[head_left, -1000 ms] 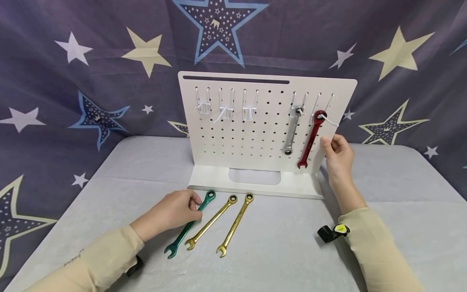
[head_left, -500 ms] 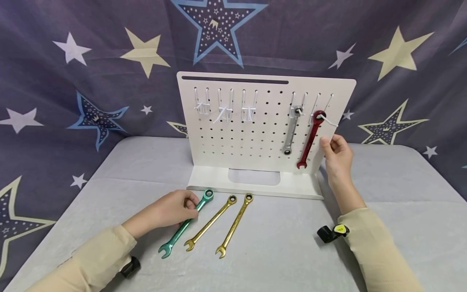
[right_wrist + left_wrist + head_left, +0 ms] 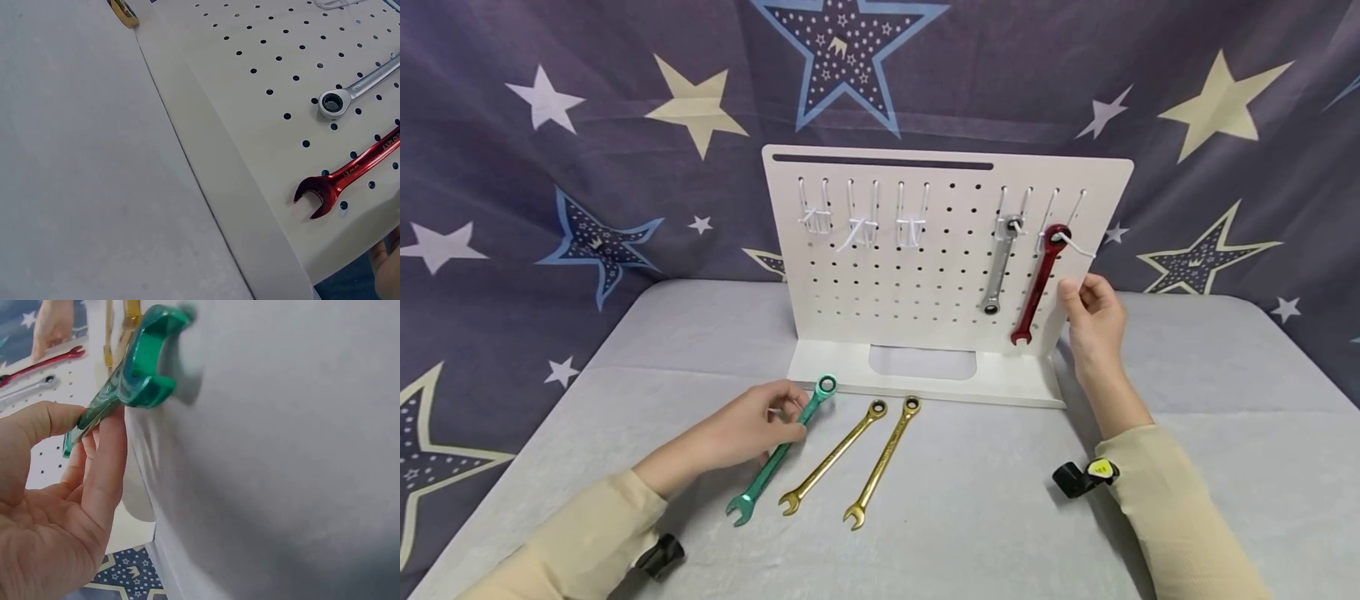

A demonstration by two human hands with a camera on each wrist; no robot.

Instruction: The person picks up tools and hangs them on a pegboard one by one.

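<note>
My left hand [image 3: 752, 425] pinches a green combination wrench [image 3: 767, 471] between thumb and fingers. In the left wrist view the open end of the green wrench [image 3: 147, 369] is off the cloth and casts a shadow. Two gold wrenches [image 3: 835, 456] lie to its right on the table. With thumb and fingers, my right hand [image 3: 1096, 325] grips the right edge of a white pegboard [image 3: 925, 333]. Beside that hand a red wrench [image 3: 1037, 287] hangs from a hook, its open end down. A silver wrench [image 3: 997, 273] hangs left of the red one, ratchet ring down.
Three white hooks [image 3: 862, 225] on the board's left half hold nothing. The board's base [image 3: 835, 362] stands on a grey cloth-covered table [image 3: 985, 500]. Behind it hangs a star-patterned curtain [image 3: 1000, 75]. Black wrist straps [image 3: 1078, 477] sit by both sleeves.
My left hand has taken the green wrench up from the table and shifted it slightly left; its ring end has risen. The right hand stays on the board's edge.
</note>
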